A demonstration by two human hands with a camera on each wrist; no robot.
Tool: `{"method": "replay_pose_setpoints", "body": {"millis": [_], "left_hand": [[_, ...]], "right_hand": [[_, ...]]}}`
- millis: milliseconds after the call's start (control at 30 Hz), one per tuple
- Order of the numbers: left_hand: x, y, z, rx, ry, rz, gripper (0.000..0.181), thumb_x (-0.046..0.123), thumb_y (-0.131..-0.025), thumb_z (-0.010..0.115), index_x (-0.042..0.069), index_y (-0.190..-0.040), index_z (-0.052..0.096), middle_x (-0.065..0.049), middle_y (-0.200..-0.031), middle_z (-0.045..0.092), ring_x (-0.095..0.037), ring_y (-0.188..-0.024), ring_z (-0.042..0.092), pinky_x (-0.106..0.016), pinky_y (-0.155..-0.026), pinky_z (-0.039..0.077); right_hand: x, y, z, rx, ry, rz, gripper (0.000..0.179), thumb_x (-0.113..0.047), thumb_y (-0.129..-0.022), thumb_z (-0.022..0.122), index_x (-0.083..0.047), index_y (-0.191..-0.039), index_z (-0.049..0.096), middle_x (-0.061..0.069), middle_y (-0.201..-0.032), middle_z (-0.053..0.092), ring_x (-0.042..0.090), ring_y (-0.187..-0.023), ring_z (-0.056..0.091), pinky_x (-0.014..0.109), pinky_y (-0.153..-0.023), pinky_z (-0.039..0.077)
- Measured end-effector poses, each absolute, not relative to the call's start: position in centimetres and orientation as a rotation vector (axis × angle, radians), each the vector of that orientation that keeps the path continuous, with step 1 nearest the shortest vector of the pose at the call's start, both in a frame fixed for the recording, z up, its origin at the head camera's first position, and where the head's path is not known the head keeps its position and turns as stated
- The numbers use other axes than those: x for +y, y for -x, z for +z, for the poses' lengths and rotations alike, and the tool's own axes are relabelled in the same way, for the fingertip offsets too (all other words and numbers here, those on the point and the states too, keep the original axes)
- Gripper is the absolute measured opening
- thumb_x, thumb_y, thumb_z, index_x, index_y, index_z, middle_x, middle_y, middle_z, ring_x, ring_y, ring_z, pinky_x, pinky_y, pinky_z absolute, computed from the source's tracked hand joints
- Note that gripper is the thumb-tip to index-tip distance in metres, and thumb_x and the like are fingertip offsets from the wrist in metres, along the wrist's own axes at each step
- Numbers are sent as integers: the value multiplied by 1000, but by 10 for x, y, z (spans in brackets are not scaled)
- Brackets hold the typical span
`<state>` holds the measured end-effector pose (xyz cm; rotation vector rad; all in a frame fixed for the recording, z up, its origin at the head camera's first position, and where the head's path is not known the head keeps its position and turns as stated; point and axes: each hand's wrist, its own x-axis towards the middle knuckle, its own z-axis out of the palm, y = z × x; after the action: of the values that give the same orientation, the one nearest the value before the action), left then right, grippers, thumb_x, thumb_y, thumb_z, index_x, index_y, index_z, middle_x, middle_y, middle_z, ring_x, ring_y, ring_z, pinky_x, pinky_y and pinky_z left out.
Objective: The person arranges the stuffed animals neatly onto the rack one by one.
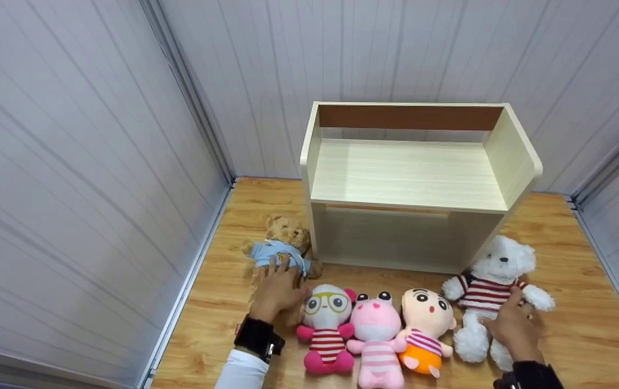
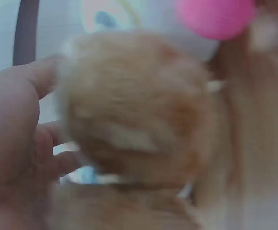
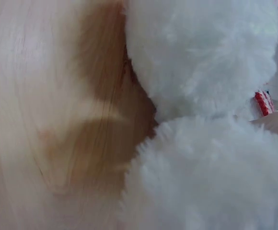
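Note:
A brown teddy bear (image 1: pixel 286 233) in a light blue top lies beside the shelf's left side. My left hand (image 1: pixel 279 289) rests on its front with fingers extended over the top. Close up and blurred, brown plush (image 2: pixel 134 110) fills much of the left wrist view, beside the left thumb and fingers. On the right, a white teddy bear (image 1: pixel 504 259) in a red-and-white striped sweater leans by the shelf. My right hand (image 1: pixel 514 327) touches its belly and side, thumb spread from the fingers. White plush legs (image 3: pixel 211 172) dominate the right wrist view, where this hand is mostly hidden.
Between the hands lie a panda doll (image 1: pixel 326 324) with glasses, a pink frog doll (image 1: pixel 377 329) and a boy doll (image 1: pixel 425 324) in orange shorts. Behind them stands a pale two-tier shelf (image 1: pixel 406 173). Panel walls (image 1: pixel 98 162) enclose the wood-grain surface (image 1: pixel 201 324).

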<state>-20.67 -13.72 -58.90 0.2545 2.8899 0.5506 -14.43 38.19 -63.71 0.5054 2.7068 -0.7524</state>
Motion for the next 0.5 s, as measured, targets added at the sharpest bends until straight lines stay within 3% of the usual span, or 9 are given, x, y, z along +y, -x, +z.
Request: {"method": "replay_pose_setpoints", "body": {"millis": [100, 267, 400, 500], "left_hand": [[-131, 213, -572, 2871, -320, 667, 72, 51, -94, 64, 10, -152, 48, -23, -162, 37, -49, -150, 29, -69, -119, 22], [-114, 228, -529, 3009, -420, 866, 80, 42, -93, 69, 6, -157, 36, -20, -159, 44, -41, -139, 49, -56, -113, 41], [-101, 238, -482, 3234, -284, 939, 84, 42, -93, 70, 4, -158, 33, -21, -148, 55, -39, -118, 64, -51, -96, 53], [-92, 246, -447, 3308, -145, 1088, 86, 42, -93, 70, 9, -160, 27, -18, -151, 52, -36, -101, 67, -47, -79, 57]], "right_hand": [[380, 142, -638, 2696, -523, -759, 116, -35, -90, 75, 8, -150, -15, 60, -132, 14, 74, -107, 45, 72, -84, 44], [380, 140, -639, 2697, -526, -742, 116, -35, -90, 74, 9, -150, -15, 61, -130, 15, 76, -108, 44, 73, -83, 44], [380, 141, -638, 2693, -523, -740, 116, -36, -90, 74, 9, -151, -16, 61, -131, 14, 77, -109, 43, 73, -84, 44], [379, 142, -637, 2689, -523, -747, 116, -35, -90, 74, 8, -151, -16, 61, -131, 13, 76, -109, 43, 74, -84, 43]]}}
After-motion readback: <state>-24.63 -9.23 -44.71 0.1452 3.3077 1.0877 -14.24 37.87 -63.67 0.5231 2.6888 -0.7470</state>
